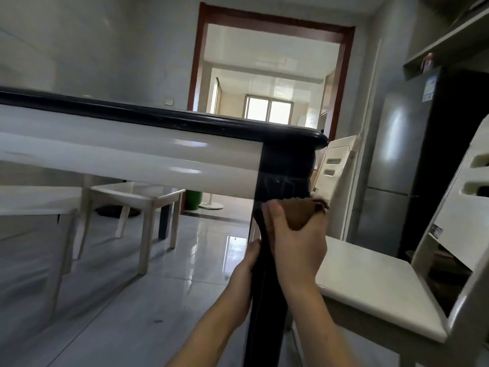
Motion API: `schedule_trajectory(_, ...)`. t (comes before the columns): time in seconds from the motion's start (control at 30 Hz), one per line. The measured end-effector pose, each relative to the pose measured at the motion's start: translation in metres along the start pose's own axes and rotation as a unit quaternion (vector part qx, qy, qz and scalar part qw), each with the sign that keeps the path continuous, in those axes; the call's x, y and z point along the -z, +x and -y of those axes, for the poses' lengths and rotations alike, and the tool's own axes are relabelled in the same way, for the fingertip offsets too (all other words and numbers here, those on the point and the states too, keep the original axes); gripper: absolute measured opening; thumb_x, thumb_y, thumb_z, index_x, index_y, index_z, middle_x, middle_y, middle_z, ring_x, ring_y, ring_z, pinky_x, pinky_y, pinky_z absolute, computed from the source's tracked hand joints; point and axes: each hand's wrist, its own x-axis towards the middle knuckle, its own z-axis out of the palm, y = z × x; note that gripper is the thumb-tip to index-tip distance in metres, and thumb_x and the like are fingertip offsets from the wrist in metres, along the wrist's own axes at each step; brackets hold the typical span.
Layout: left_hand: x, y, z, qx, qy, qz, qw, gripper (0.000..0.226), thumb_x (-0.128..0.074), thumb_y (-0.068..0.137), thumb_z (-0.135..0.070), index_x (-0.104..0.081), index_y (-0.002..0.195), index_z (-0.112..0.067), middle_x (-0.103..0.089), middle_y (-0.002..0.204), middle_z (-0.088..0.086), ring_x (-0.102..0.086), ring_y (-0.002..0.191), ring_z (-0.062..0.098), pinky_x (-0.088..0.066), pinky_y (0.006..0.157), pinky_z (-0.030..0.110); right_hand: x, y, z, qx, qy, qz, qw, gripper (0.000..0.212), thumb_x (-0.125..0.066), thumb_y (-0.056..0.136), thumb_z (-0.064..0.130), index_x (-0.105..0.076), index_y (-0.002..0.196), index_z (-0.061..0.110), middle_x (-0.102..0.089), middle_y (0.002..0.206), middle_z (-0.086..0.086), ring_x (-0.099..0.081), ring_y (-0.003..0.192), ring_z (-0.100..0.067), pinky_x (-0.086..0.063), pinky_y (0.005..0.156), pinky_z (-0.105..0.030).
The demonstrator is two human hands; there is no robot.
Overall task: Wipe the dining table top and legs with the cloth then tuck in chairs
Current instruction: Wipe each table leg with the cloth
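One desk [132, 154]: black rounded top edge over a glossy white apron, seen from below rim height. One leg [267, 300]: black, upright, at the near right corner. One cloth [299, 213]: brown, bunched, held against the leg's upper part by the right hand [296, 250]; the left hand [246, 271] grips the leg lower down. Chairs: a cream chair [370, 282] just right of the leg, seat out from under the desk; a second chair back [338, 165] beyond the corner; a white seat [143, 197] under the far side, possibly a third chair.
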Motion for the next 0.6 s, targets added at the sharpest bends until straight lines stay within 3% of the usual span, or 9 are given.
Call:
schedule_trajectory(0.1,0.0,0.001,0.001,0.006,0.016,-0.004,1.0,0.042,-0.037,0.097,-0.045,-0.069,0.105,-0.018,-0.076,0.094,0.0,-0.072,0.085,0.012,-0.055,0.063,0.018,0.012,0.008,-0.004,-0.03,0.083,-0.023,0.996,0.035,-0.061,0.087,0.045,-0.064,0.106,0.015,-0.066,0.091,0.009,-0.062,0.089,-0.008,-0.051,0.089,-0.028)
schedule_trajectory(0.17,0.0,0.0,0.001,0.001,0.021,-0.009,1.0,0.043,-0.035,0.098,-0.044,-0.067,0.107,-0.018,-0.075,0.095,0.0,-0.071,0.086,0.011,-0.054,0.063,0.016,0.011,0.008,-0.009,-0.025,0.102,-0.023,0.994,0.032,-0.057,0.091,0.042,-0.063,0.109,0.016,-0.065,0.092,0.012,-0.062,0.093,-0.007,-0.049,0.091,-0.027)
schedule_trajectory(0.27,-0.003,-0.004,-0.002,-0.001,0.02,-0.014,1.0,0.042,-0.033,0.099,-0.039,-0.068,0.104,-0.016,-0.076,0.091,0.002,-0.072,0.079,0.009,-0.053,0.059,0.016,-0.005,0.002,-0.007,0.044,0.026,-0.02,0.998,0.044,-0.05,0.092,0.048,-0.049,0.122,0.016,-0.06,0.112,0.001,-0.058,0.104,-0.016,-0.047,0.091,-0.026)
schedule_trajectory(0.37,-0.005,0.0,0.002,-0.007,0.017,-0.005,1.0,0.047,-0.033,0.102,-0.026,-0.073,0.078,-0.018,-0.074,0.091,0.013,-0.069,0.061,0.002,-0.05,0.049,0.013,-0.017,0.007,0.008,0.105,-0.105,-0.064,0.987,0.065,-0.043,0.09,0.054,-0.038,0.136,0.008,-0.047,0.133,-0.011,-0.049,0.116,-0.024,-0.037,0.096,-0.024)
schedule_trajectory(0.43,-0.005,0.001,0.002,-0.008,-0.013,0.006,1.0,0.051,-0.034,0.1,-0.034,-0.077,0.075,-0.02,-0.076,0.086,0.007,-0.071,0.069,0.006,-0.052,0.053,0.015,-0.019,0.024,0.02,0.164,-0.114,-0.085,0.976,0.065,-0.046,0.092,0.051,-0.038,0.135,0.002,-0.046,0.132,-0.015,-0.047,0.116,-0.027,-0.029,0.096,-0.016)
schedule_trajectory(0.53,-0.004,-0.002,0.0,-0.005,-0.021,-0.004,1.0,0.049,-0.035,0.098,-0.043,-0.077,0.084,-0.022,-0.076,0.088,0.002,-0.072,0.08,0.012,-0.054,0.07,0.024,-0.024,0.053,0.036,0.179,-0.11,-0.1,0.973,0.066,-0.041,0.094,0.055,-0.039,0.133,0.003,-0.048,0.129,-0.015,-0.05,0.116,-0.028,-0.043,0.102,-0.037)
schedule_trajectory(0.6,-0.004,0.021,0.001,-0.004,-0.015,-0.032,0.999,0.048,-0.036,0.099,-0.034,-0.078,0.079,-0.02,-0.075,0.085,0.003,-0.072,0.079,0.012,-0.052,0.07,0.023,-0.028,0.051,0.034,0.171,-0.13,-0.103,0.971,0.065,-0.039,0.095,0.054,-0.037,0.135,0.002,-0.047,0.133,-0.017,-0.048,0.118,-0.029,-0.041,0.104,-0.036)
